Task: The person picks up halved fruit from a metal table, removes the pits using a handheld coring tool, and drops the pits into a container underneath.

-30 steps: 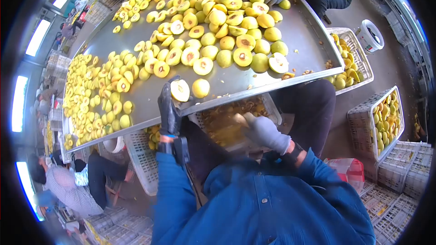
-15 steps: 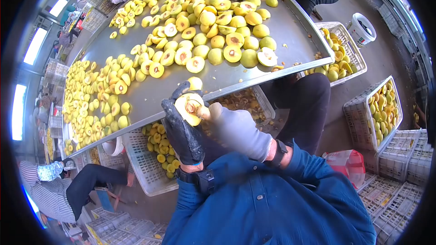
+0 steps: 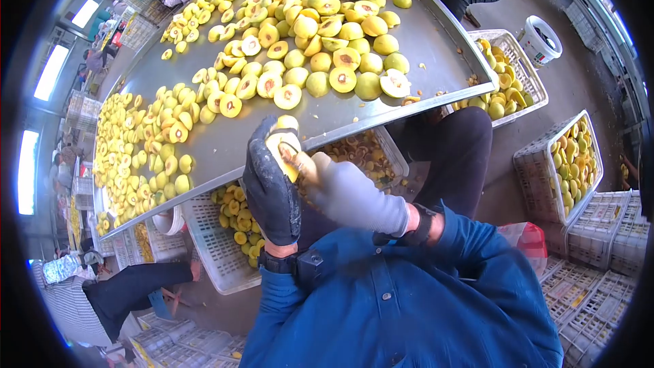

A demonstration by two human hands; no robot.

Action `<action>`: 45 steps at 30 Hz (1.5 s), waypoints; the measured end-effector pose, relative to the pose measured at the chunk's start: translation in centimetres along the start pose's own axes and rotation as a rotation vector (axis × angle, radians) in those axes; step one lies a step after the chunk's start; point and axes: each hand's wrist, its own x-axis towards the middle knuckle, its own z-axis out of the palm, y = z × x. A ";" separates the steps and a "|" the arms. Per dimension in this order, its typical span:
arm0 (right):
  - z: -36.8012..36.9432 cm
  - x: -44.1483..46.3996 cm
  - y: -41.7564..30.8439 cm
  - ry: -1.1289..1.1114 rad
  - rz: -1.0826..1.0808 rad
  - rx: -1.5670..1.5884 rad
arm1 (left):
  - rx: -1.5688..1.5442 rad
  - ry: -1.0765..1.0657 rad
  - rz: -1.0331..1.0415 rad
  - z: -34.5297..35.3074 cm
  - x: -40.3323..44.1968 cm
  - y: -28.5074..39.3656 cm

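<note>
My one camera sits on my head and looks forward and down. It is near my left hand and my right hand, so both show close to the middle. Below my hands it sees my blue shirt, and past them the table. Its round view has black corners.

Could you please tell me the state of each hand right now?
Left hand: closed around a halved fruit.
Right hand: closed, apparently on a tan-handled tool.
</note>
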 end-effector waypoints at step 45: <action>-1.6 -1.6 -1.8 -0.383 0.444 0.558 | -0.066 -0.043 -0.053 -0.7 -2.5 -0.7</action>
